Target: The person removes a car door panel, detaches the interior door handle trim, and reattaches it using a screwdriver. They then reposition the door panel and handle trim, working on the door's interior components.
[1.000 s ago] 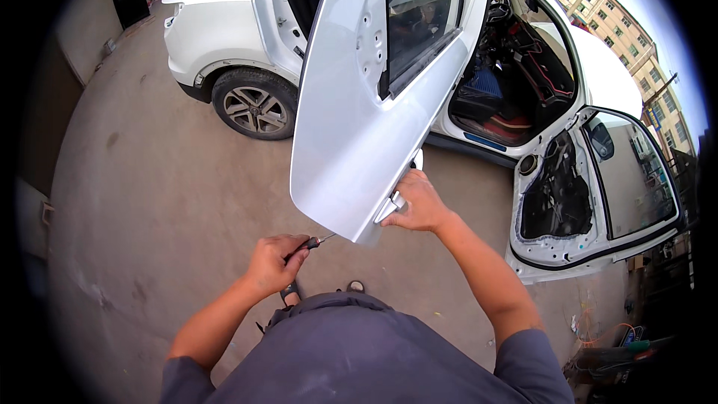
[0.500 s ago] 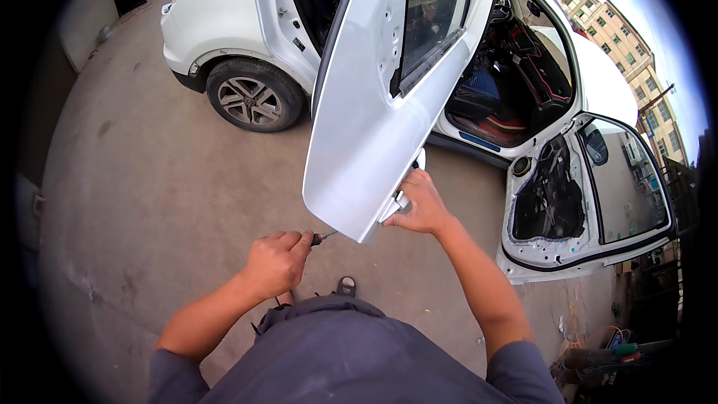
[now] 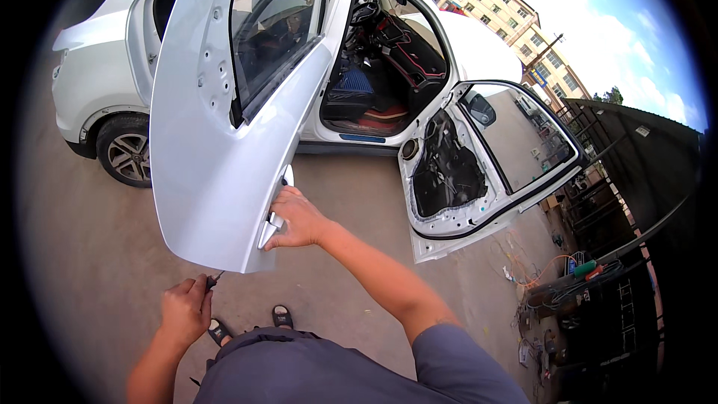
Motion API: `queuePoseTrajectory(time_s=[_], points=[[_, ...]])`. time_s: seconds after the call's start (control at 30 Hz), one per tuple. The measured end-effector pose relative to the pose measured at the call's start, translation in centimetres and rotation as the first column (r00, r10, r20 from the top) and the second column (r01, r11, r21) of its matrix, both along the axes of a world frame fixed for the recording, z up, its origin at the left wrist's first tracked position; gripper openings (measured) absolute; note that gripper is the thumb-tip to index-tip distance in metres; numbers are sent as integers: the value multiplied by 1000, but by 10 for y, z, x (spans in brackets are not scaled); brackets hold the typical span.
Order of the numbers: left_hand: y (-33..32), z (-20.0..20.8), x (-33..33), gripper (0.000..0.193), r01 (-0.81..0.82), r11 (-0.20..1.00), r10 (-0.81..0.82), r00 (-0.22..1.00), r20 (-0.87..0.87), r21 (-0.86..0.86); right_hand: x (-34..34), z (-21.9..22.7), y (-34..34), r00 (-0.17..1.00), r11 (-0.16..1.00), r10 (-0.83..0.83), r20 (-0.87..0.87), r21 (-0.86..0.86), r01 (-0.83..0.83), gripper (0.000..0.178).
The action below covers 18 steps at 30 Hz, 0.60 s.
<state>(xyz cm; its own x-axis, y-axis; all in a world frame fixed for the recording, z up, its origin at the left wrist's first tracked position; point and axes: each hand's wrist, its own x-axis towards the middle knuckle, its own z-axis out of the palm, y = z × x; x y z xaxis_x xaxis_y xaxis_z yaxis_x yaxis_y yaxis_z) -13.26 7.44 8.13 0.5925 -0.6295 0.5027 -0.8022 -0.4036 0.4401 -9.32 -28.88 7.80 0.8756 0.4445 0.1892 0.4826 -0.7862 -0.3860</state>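
At the near edge of the rear door [image 3: 217, 202]: holds keeping, view swinging right

Rear door, white, one: standing open from the car [image 3: 97, 86], its window up toward the far side, its rounded left corner lying above the left hand [image 3: 187, 307].

Left hand: closing around the dark grip of a slim-shafted tool [image 3: 212, 283], the shaft pointing at the near edge; whether the tip is touching, the picture is not showing.

Right hand [image 3: 298, 217]: gripping the pale door handle [image 3: 266, 234], near the right corner of that same edge.

Change noted: over the last second the view is turning rightward. The car and its rear wheel [image 3: 129, 151] are sitting farther left, the wheel now partly hiding behind the door, and more of the dark roofed structure [image 3: 636, 146] is coming in at right. Both hands are keeping their stations, so the work is probably staying at this edge, no new part being taken up.

Also listed: front door [image 3: 451, 168], standing open, its dark inner panel showing.
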Motion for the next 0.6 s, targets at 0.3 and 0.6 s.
queuePoseTrajectory(time_s=[0.3, 0.6], points=[[7, -2, 12, 18, -236, 956, -86, 347, -934, -175, 1, -12, -1, 985, 998, 21, 172, 55, -31, 74], [-4, -16, -14, 22, -351, 890, 45, 699, -713, -289, 0, -13, -2, 992, 999, -10, 122, 43, 5, 73]])
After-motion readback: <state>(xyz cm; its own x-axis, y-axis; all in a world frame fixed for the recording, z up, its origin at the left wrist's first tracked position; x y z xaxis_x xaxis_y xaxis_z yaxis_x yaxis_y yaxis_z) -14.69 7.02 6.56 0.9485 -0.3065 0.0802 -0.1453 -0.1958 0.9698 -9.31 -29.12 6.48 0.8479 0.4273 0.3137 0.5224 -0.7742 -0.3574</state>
